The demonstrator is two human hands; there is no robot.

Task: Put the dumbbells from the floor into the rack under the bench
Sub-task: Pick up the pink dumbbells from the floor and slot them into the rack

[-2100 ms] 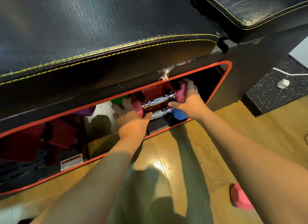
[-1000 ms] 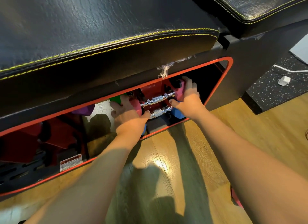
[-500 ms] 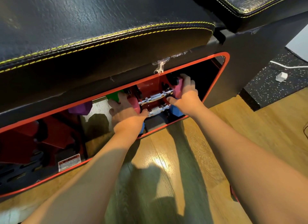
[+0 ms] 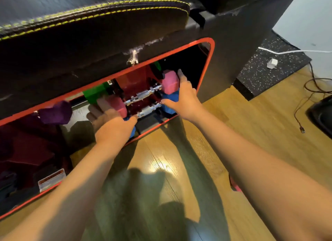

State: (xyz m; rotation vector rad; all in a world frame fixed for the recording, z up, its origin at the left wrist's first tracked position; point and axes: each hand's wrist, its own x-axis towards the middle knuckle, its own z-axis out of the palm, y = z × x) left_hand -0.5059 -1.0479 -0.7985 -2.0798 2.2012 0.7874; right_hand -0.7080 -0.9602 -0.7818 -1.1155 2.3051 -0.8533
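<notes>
A pink dumbbell (image 4: 169, 82) with a chrome handle lies across the red rack (image 4: 133, 82) inside the bench's red-rimmed opening (image 4: 204, 68). My left hand (image 4: 111, 126) cups its left pink head and my right hand (image 4: 185, 100) holds its right pink head. Just below it a blue dumbbell (image 4: 168, 106) with a chrome handle rests in the rack, partly hidden by both hands. A green dumbbell head (image 4: 94, 94) and a purple one (image 4: 55, 112) sit further left in the rack. A sliver of another pink dumbbell (image 4: 234, 186) shows on the floor behind my right forearm.
The black padded bench (image 4: 93, 32) overhangs the opening. Wooden floor (image 4: 161, 169) lies in front. At the right are a speckled black mat (image 4: 269, 68), a white cable with a plug (image 4: 272, 63), dark cords and a black object (image 4: 321, 113).
The view has shifted left and closer to the opening. Both hands stay on the pink dumbbell's heads, which sits a little deeper in the rack above the blue one.
</notes>
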